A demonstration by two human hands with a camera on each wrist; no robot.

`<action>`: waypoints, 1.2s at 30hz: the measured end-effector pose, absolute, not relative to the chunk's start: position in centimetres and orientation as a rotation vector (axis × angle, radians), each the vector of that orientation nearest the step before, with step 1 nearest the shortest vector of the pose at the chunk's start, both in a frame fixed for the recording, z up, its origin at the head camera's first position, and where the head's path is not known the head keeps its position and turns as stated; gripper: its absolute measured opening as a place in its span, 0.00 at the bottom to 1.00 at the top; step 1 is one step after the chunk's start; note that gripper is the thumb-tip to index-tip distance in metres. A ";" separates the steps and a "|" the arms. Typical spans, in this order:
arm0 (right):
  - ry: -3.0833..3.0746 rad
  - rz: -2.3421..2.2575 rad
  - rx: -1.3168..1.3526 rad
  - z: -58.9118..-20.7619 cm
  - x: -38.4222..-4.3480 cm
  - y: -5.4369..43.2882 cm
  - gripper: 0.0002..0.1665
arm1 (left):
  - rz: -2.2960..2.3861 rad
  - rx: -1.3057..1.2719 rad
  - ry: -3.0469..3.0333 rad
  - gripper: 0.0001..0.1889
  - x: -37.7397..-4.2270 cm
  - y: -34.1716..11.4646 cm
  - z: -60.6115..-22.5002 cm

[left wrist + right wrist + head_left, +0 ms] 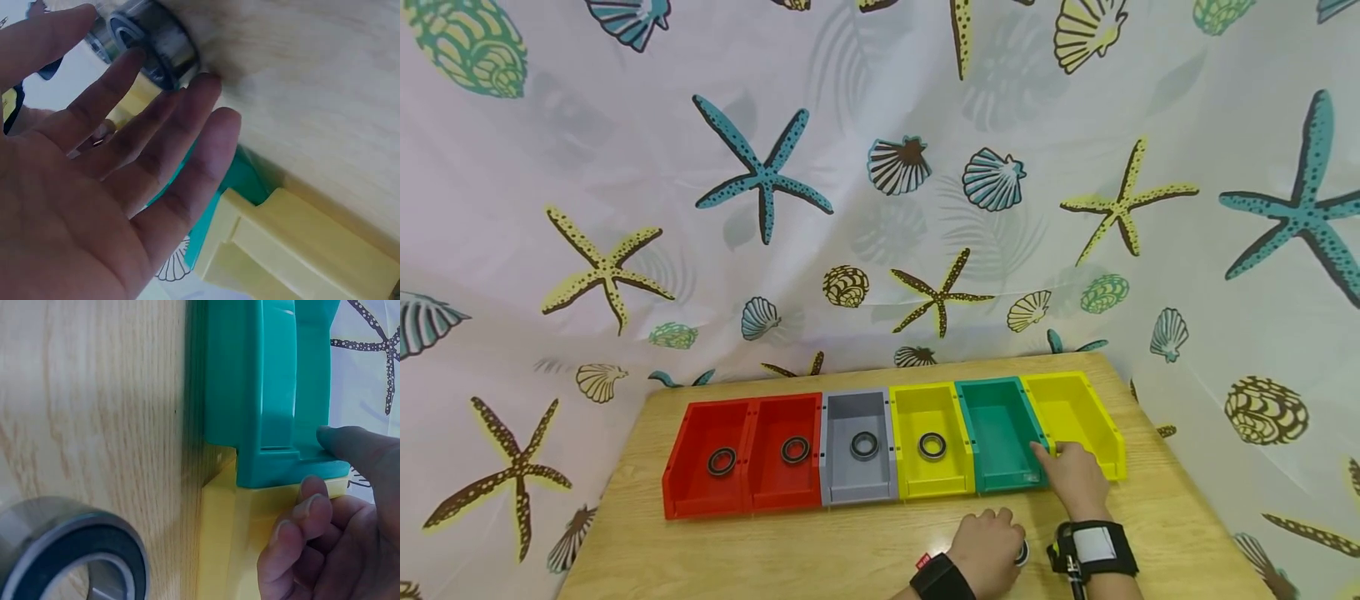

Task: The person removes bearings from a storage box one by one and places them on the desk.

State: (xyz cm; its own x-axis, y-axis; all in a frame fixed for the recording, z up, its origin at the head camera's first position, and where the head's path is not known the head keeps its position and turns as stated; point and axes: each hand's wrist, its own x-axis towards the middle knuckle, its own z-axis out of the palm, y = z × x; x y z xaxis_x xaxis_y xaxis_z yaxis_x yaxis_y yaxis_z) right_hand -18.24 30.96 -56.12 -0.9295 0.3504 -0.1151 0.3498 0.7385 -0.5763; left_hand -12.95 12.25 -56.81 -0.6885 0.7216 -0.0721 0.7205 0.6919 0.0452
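My right hand [1078, 477] is at the front right corner of the green bin [281, 465]. In the right wrist view its thumb [350, 442] lies inside the green side wall and the curled fingers [284, 544] are on the yellow bin's side, so the hand pinches the wall. My left hand [987, 546] is low over the table in front of the bins. Its fingers [187, 169] are spread and fairly straight, the index fingertip overlapping a metal ball bearing [165, 47] in the left wrist view. In the head view the hand partly hides this bearing [1022, 552].
Left of the green bin stand two red bins [707, 500], a grey bin [859, 493] and a yellow bin [936, 485], each holding one bearing. Another yellow bin [1078, 400] closes the row at the right. A patterned curtain [880, 250] surrounds the wooden table [760, 550].
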 end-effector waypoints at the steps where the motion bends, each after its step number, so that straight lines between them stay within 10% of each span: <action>1: -2.927 0.970 -0.593 -56.1 -18.3 31.0 0.38 | 0.015 1.201 2.816 0.12 -13.0 12.3 -57.0; 19: -2.939 0.962 -0.594 -56.3 -18.3 31.1 0.40 | -0.003 1.216 2.808 0.04 -13.6 13.2 -58.3; 36: -2.894 0.964 -0.579 -56.4 -18.2 31.2 0.31 | 0.427 1.221 3.032 0.21 -16.6 14.0 -52.1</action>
State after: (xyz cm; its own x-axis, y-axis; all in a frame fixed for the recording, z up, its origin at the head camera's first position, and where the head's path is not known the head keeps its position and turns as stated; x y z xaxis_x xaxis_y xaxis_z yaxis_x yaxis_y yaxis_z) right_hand -18.20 31.24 -56.38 -0.9297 0.3591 -0.0820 0.3365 0.7376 -0.5854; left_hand -16.57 14.03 -52.07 -0.7152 0.6573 0.2376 0.6974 0.6938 0.1796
